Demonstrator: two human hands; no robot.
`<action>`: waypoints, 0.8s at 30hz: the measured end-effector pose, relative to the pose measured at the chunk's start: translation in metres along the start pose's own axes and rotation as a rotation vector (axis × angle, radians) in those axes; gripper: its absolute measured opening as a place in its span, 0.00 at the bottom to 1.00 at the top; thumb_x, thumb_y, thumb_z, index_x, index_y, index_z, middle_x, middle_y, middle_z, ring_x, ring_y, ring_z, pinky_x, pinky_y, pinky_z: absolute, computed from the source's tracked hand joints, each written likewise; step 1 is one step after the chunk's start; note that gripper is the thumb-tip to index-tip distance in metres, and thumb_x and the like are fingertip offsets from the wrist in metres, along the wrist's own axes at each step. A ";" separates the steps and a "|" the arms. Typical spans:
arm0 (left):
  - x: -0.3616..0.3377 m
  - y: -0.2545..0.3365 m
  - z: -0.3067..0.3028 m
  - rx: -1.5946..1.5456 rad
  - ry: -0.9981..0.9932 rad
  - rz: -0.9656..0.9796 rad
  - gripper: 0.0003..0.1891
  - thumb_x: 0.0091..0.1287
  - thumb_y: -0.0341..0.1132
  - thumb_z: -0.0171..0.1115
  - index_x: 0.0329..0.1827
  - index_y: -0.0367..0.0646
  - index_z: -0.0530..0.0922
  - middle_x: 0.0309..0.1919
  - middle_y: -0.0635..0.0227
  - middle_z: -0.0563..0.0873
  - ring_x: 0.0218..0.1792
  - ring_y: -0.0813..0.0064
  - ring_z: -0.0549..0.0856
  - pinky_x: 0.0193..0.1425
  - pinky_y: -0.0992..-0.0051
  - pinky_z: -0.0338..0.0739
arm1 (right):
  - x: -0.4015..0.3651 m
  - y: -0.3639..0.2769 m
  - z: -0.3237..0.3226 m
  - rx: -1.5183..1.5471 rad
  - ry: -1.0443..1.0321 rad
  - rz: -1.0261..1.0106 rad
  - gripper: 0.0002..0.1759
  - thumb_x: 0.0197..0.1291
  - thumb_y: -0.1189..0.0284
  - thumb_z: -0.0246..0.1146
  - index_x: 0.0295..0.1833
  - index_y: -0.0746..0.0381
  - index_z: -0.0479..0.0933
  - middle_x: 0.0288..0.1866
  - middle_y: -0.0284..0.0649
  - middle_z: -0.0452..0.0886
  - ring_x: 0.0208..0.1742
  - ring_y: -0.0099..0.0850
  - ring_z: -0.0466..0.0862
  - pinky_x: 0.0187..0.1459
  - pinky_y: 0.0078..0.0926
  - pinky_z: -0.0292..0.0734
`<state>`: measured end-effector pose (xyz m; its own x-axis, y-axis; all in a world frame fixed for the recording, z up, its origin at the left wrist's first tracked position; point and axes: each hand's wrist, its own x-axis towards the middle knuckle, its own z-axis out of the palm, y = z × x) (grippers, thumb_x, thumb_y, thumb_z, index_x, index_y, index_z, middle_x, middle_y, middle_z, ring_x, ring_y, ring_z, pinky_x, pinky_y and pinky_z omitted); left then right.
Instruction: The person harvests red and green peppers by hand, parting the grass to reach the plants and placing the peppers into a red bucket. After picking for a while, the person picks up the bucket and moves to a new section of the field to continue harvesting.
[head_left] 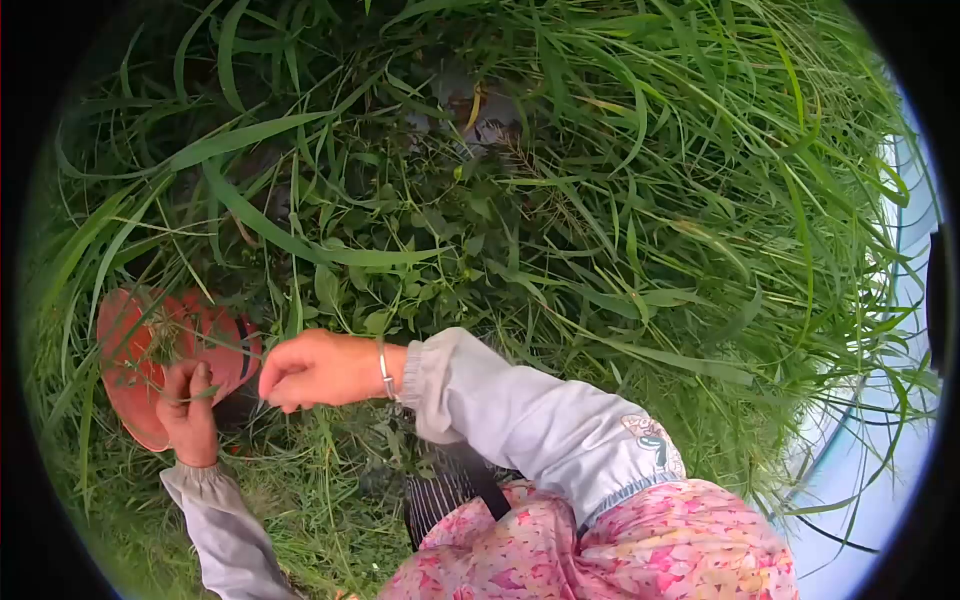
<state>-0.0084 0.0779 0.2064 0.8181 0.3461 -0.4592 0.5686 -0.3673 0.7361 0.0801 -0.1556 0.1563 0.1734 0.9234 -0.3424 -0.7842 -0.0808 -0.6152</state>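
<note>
My left hand (190, 412) reaches up from a grey sleeve at the lower left, its fingers closed around a few green grass blades (232, 392) in front of a red round object (135, 350) lying in the grass. My right hand (318, 368) comes in from the right with a silver bracelet (385, 372) on the wrist. It is curled into a fist just right of the left hand and seems to pinch the same thin blades. The two hands are a few centimetres apart. Grass hides part of the red object.
Tall, dense grass (620, 200) and leafy weeds (400, 270) fill the view above the hands. A pink floral garment (640, 550) and a dark striped cloth with a black strap (445, 492) are at the bottom. A pale blue-white surface (900, 420) shows at the right edge.
</note>
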 end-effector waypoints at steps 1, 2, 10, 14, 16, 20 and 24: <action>0.000 0.029 0.038 0.085 -0.186 0.038 0.04 0.63 0.27 0.57 0.32 0.35 0.76 0.26 0.74 0.76 0.27 0.84 0.71 0.31 0.81 0.65 | -0.034 -0.008 -0.029 0.074 0.076 0.031 0.11 0.62 0.70 0.56 0.45 0.65 0.76 0.39 0.38 0.82 0.38 0.23 0.82 0.38 0.18 0.77; 0.001 0.064 0.077 0.148 -0.249 0.227 0.04 0.61 0.26 0.59 0.29 0.35 0.75 0.24 0.71 0.76 0.26 0.81 0.72 0.30 0.79 0.66 | -0.068 -0.012 -0.058 0.143 0.197 0.005 0.11 0.64 0.69 0.56 0.45 0.65 0.76 0.39 0.38 0.82 0.38 0.25 0.83 0.38 0.20 0.78; 0.069 0.095 0.300 0.656 -0.448 0.823 0.14 0.57 0.33 0.63 0.47 0.45 0.79 0.53 0.59 0.77 0.55 0.58 0.75 0.63 0.60 0.64 | -0.182 0.064 -0.225 -0.326 1.028 0.240 0.15 0.58 0.67 0.59 0.50 0.62 0.75 0.44 0.40 0.81 0.45 0.31 0.81 0.45 0.27 0.75; 0.065 0.063 0.309 1.410 -1.127 0.391 0.17 0.58 0.39 0.62 0.52 0.51 0.79 0.60 0.58 0.71 0.58 0.58 0.71 0.67 0.53 0.54 | -0.202 0.088 -0.227 -0.790 0.985 0.350 0.28 0.51 0.66 0.60 0.60 0.57 0.69 0.61 0.48 0.71 0.59 0.45 0.72 0.59 0.34 0.68; 0.055 0.022 0.278 1.534 -1.100 0.560 0.18 0.56 0.41 0.62 0.51 0.52 0.79 0.60 0.56 0.70 0.57 0.58 0.71 0.66 0.52 0.55 | -0.212 0.111 -0.241 -0.842 1.015 0.371 0.29 0.51 0.66 0.60 0.62 0.56 0.68 0.62 0.48 0.70 0.60 0.44 0.72 0.59 0.34 0.67; 0.072 0.003 0.224 1.370 -1.040 0.662 0.18 0.53 0.40 0.64 0.48 0.50 0.80 0.60 0.53 0.70 0.57 0.58 0.72 0.66 0.56 0.57 | -0.215 0.119 -0.244 -0.703 1.052 0.370 0.25 0.51 0.68 0.60 0.58 0.58 0.72 0.56 0.48 0.75 0.53 0.43 0.77 0.54 0.34 0.71; 0.082 0.001 0.201 1.179 -0.980 0.711 0.18 0.51 0.40 0.65 0.45 0.47 0.80 0.55 0.53 0.73 0.55 0.57 0.72 0.65 0.58 0.59 | -0.198 0.112 -0.234 -0.638 1.122 0.244 0.16 0.53 0.69 0.59 0.48 0.59 0.78 0.40 0.44 0.83 0.41 0.39 0.82 0.45 0.29 0.75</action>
<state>0.0765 -0.0673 0.0692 0.4058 -0.6203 -0.6712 -0.5297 -0.7581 0.3803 0.0979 -0.4351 -0.0110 0.7085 0.0731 -0.7019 -0.5011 -0.6481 -0.5734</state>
